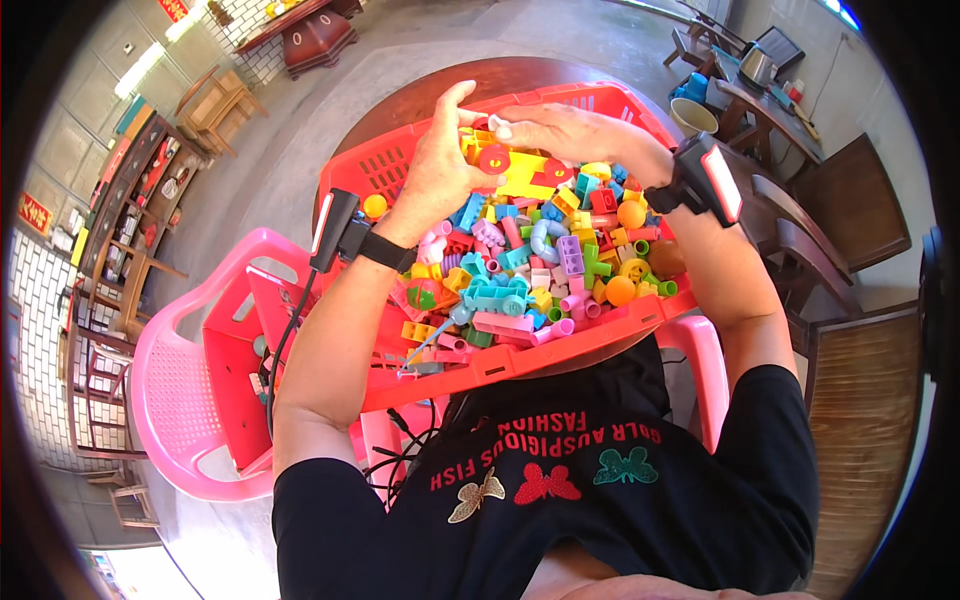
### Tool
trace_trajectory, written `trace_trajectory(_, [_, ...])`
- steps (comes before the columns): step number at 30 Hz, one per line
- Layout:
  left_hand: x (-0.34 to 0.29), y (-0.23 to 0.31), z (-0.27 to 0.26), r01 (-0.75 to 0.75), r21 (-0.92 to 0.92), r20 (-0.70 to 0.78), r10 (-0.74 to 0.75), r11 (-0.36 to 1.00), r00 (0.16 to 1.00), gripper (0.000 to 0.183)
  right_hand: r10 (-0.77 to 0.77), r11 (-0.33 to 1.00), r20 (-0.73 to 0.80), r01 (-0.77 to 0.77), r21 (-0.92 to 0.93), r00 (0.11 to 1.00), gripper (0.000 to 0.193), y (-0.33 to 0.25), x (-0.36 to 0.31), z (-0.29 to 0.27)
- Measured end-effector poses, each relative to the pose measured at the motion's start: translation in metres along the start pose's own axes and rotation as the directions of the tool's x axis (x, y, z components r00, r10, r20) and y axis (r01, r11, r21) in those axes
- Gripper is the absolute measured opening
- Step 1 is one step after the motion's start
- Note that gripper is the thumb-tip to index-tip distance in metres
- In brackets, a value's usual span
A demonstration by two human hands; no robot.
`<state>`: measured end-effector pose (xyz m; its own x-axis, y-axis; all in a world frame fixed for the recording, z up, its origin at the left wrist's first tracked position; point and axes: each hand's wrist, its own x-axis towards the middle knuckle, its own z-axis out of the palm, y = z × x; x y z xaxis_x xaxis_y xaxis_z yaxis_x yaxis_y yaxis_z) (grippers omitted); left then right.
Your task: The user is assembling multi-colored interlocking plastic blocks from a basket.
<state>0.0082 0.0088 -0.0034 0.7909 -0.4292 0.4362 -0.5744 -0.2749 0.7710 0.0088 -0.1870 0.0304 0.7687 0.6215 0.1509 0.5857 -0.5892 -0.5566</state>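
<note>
Honestly, from my end the yellow toy car [527, 178] is only partly readable: it sits at the far side of the block heap [540, 255], its upper edge covered by the person's hands. The left hand [436, 160] holds its left end, thumb in front and one finger spread upward; the remaining fingers are hidden from me. The right hand [575, 132] reaches over the top, fingers stretched out and close together, but I can't tell whether their tips pinch anything. Many lower blocks are buried, and I can't make out the small things inside the red box [228, 375] by the pink chair [178, 370].

The heap fills a red basket [490, 371] on a round brown table [395, 118], mostly hidden beneath it. Beyond, I see a grey floor [420, 40], a wooden chair [215, 108] and a long dark cabinet [135, 190] on the left, its contents too small to sort out. On the right, a kettle [758, 68] stands near a pale bucket [693, 118], and a wooden panel [862, 400] runs out of my view.
</note>
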Motion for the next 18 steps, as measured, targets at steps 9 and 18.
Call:
trace_trajectory(9, [0.009,-0.001,-0.017,-0.063,-0.037,-0.127,0.058,0.997,0.990,0.087,-0.197,0.920,-0.285,0.278,0.278,0.938,0.045,0.017,0.017,0.013])
trace_trajectory(18, [0.003,0.007,-0.014,-0.134,0.385,-0.153,0.206,0.913,0.966,0.080,-0.298,0.876,-0.635,-0.061,-0.479,0.713,0.026,0.065,0.006,-0.028])
